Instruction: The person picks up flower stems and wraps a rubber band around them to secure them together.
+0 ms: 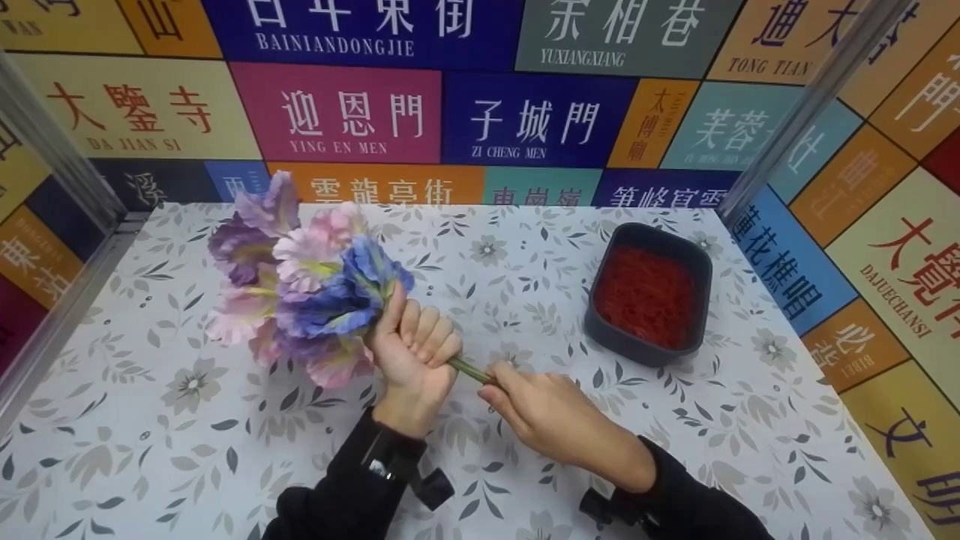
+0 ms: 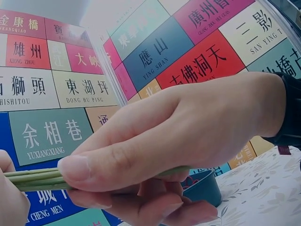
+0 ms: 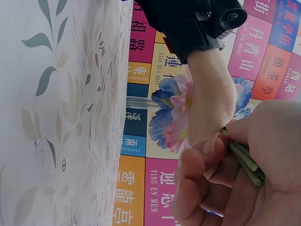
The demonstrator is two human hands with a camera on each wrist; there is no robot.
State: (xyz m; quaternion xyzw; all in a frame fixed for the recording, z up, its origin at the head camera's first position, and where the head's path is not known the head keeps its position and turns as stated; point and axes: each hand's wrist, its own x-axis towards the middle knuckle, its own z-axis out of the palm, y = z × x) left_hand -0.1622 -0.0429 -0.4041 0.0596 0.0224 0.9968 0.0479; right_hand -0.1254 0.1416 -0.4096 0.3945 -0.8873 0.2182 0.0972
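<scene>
A bunch of artificial flowers (image 1: 322, 300) in purple, pink and blue is held above the table, blossoms to the left. My left hand (image 1: 416, 345) grips its green stems close under the blossoms, thumb toward the blue petals. Farther down, my right hand (image 1: 551, 420) pinches the stems (image 1: 471, 369) near their lower end. In the left wrist view the green stems (image 2: 37, 179) run between both hands. The right wrist view shows the cut stem ends (image 3: 251, 172) within my right hand, and a small red bit (image 3: 224, 136) by the fingers, too small to identify.
A dark grey bin (image 1: 598, 330) filled with red shredded material (image 1: 649, 292) stands at the right on the table, whose cover (image 1: 187, 450) is white with a leaf pattern. Panels (image 1: 337, 112) with coloured street-name signs rise at the back and sides.
</scene>
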